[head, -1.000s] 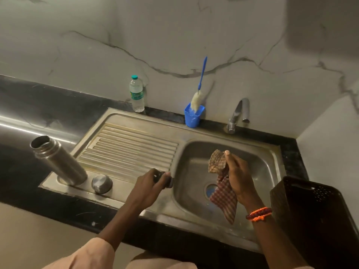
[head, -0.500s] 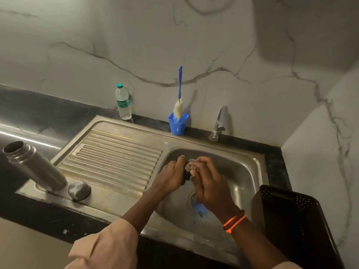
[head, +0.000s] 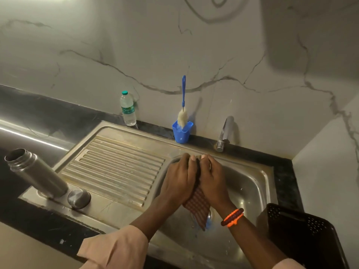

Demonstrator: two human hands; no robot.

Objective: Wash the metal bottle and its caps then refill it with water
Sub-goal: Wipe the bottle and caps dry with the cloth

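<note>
The metal bottle (head: 37,174) stands open-mouthed at the front left corner of the sink's drainboard (head: 120,166), with a round metal cap (head: 79,198) just beside its base; both seem parked there, clear of the basin, awaiting their turn. Over the basin (head: 246,183) the left hand (head: 179,179) and right hand (head: 212,180) are pressed together, each grip clamped on a checked cloth (head: 197,207) whose tail hangs toward the drain; holding it there lets any drips fall into the sink. Judging by the task, a smaller cap is probably being rubbed inside the cloth, but the palms hide it and I cannot tell. The tap (head: 224,133) at the back edge of the counter (head: 29,214) shows no visible stream. A bottle brush (head: 183,105) stands in a blue cup (head: 182,132) near a plastic water bottle (head: 127,108). A dark perforated basket (head: 303,233) is cut off at the right.
</note>
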